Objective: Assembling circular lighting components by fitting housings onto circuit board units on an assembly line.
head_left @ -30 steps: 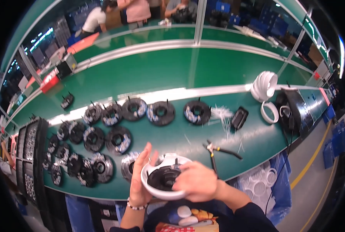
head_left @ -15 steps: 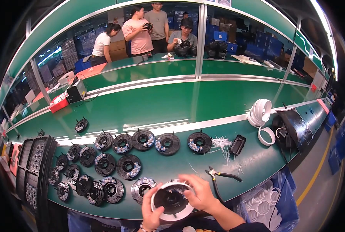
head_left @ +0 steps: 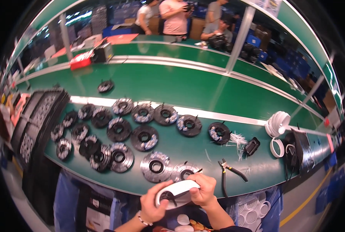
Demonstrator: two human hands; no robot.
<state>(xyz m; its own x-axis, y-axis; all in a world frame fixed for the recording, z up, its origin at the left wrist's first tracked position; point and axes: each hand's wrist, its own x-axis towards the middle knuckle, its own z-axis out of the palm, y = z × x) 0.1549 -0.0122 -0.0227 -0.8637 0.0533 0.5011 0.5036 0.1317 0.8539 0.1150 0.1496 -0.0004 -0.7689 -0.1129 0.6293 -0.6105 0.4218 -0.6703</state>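
Near the front edge of the bench, I hold a white ring-shaped housing (head_left: 182, 187) with a black part inside it. It is tilted up on its side. My left hand (head_left: 154, 202) wraps its left end, the thumb over the rim. My right hand (head_left: 204, 189) grips the right end, thumb pressed on the inner side. Just beyond the housing lie a round disc (head_left: 184, 170), partly hidden by it, and a silvery disc (head_left: 151, 176) with a black centre. To the right, cutting pliers (head_left: 237, 173) with yellow and black handles lie with their handles spread.
Several black round parts (head_left: 144, 138) with small silvery pieces cover the left and middle bench. Farther right are white plastic strips (head_left: 238, 143), a small black tray (head_left: 252, 147) and stacked white rings (head_left: 275, 123). Black trays (head_left: 35, 120) stand far left; a lined bin (head_left: 275, 197) holds white rings.
The housing has gone from facing up to tilted on its side, nearer the front edge, with both hands still on it. My view has turned, so the bench contents appear shifted.
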